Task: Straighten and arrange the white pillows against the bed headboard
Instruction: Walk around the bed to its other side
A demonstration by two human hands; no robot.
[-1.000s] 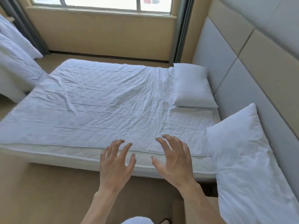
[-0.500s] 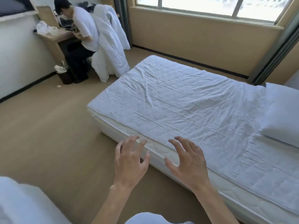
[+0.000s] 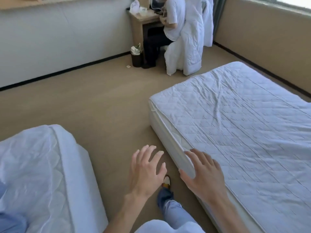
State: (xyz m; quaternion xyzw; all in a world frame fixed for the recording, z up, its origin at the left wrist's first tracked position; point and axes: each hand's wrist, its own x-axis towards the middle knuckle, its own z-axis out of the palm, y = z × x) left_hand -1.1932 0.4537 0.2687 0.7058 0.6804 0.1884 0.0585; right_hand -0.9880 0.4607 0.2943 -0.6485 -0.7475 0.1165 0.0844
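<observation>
No pillow and no headboard are in view at this moment. My left hand (image 3: pixel 146 172) hovers over the floor gap between two beds, fingers spread, holding nothing. My right hand (image 3: pixel 203 174) is raised over the near edge of the right-hand bed (image 3: pixel 244 123), also spread and empty. That bed has a white quilted cover with creases. A second white bed (image 3: pixel 43 174) lies at the lower left.
A person sits at a wooden desk (image 3: pixel 143 19) at the back, on a chair draped with a white duvet (image 3: pixel 188 47). A dark waste bin (image 3: pixel 136 58) stands beside the desk. My leg and shoe (image 3: pixel 166 182) are on the tan floor between the beds.
My view has swung left, away from the headboard and pillows, across the bed toward the desk. Both hands stay raised, spread and empty throughout.
</observation>
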